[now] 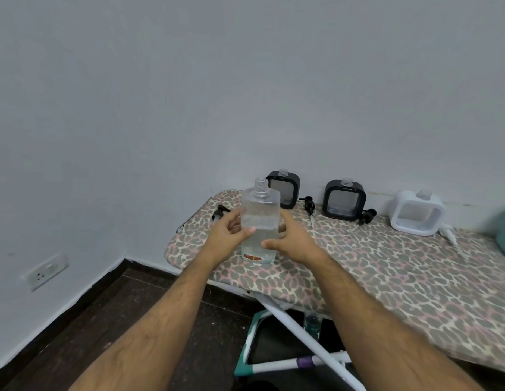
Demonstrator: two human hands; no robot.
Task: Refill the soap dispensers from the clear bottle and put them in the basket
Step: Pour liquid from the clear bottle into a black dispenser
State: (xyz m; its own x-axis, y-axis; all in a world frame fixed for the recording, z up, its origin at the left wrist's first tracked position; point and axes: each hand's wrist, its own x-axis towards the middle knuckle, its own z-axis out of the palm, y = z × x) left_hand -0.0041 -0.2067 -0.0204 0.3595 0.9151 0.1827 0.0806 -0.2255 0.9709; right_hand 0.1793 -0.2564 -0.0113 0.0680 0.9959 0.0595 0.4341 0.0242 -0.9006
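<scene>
Both hands hold the clear bottle (260, 221) upright near the ironing board (386, 277) left end; left hand (227, 235) fingers grip it; right hand (292, 239) fingers curl around it.

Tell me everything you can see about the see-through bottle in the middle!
The clear bottle looks like plastic, flat-sided, with a threaded neck and no cap on top. Clear liquid fills roughly the lower part, and a reddish mark shows near its base. It stands upright at the ironing board's near edge. The left hand grips its side, thumb across the front; the right hand curls round the other side.
</scene>
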